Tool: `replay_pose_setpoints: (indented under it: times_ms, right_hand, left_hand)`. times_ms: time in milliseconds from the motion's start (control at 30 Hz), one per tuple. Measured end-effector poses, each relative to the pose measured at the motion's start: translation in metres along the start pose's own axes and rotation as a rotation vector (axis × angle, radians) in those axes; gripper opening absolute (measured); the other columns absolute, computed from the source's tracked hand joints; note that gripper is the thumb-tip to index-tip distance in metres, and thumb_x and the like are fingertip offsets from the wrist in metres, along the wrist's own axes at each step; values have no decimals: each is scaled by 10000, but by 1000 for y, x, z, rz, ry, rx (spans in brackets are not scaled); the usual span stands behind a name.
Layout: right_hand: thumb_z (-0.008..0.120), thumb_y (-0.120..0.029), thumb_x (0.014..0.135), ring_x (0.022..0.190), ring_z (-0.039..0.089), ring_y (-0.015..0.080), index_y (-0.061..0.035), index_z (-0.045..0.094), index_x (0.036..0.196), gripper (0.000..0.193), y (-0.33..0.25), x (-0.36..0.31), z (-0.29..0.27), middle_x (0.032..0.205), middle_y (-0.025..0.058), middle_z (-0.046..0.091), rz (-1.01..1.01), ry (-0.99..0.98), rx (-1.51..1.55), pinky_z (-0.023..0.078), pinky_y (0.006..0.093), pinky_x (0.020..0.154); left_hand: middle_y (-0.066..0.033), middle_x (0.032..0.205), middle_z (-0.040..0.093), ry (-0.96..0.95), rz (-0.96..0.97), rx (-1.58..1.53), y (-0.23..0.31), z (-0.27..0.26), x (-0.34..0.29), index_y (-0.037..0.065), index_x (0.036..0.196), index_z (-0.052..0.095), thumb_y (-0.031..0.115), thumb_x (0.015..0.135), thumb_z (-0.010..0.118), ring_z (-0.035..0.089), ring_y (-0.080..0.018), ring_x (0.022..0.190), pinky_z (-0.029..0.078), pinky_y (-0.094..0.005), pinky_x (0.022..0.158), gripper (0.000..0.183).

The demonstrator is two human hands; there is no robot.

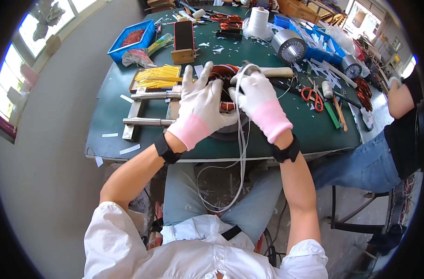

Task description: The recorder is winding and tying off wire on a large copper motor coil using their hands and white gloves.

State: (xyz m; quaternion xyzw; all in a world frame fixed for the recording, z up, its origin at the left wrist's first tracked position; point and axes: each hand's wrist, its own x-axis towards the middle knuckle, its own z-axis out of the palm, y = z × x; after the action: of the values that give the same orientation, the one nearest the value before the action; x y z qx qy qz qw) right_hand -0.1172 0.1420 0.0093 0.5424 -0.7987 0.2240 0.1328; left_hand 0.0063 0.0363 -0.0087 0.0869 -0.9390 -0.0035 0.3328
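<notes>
Both my hands wear white gloves with pink cuffs and are at a motor stator with copper-coloured windings [224, 70], mostly hidden beneath them. My left hand [200, 100] lies over its left side, fingers stretched and spread. At its right side my right hand [256, 90] is closed on a white cord [242, 144], with the fingers bent. That cord loops down over the table edge toward my lap. A pale wooden handle [277, 72] sticks out to the right behind my right hand. What the fingertips touch inside the stator is hidden.
Left of the stator are a metal stand with rods [146, 122] and a tray of yellow strips [158, 76]. Red-handled scissors [313, 98] lie right. Behind stand a phone [183, 36], a blue basket [133, 39], a thread spool [258, 21] and another stator [290, 46]. Another person [384, 153] is at right.
</notes>
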Motion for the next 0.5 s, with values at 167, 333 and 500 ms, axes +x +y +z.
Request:
replay_pose_setpoints:
  times_ms: [167, 333, 500]
  right_hand:
    - [619, -203, 810, 943, 658, 293, -53, 719, 910, 207, -13, 19, 6, 931, 130, 700, -15, -204, -201, 548, 403, 790]
    - [602, -228, 818, 943, 660, 289, -50, 703, 967, 253, -13, 20, 9, 985, 138, 691, 80, -192, -164, 533, 400, 825]
    - [460, -107, 1000, 794, 607, 148, -19, 520, 1036, 113, -1, 9, -11, 866, 80, 604, 203, 240, 1428, 520, 266, 747]
  left_hand:
    - [-204, 1106, 639, -50, -42, 35, -2, 0, -4, 14, 955, 623, 475, 662, 712, 401, -321, 1336, 132, -582, 1142, 553]
    - [-212, 1177, 612, -60, -87, 29, -1, -1, -3, 2, 1135, 581, 489, 648, 732, 423, -337, 1316, 117, -572, 1147, 705]
    - [-191, 1230, 566, 76, -102, -94, 9, 4, -9, -2, 1324, 430, 337, 644, 783, 436, -349, 1278, 162, -534, 1137, 837]
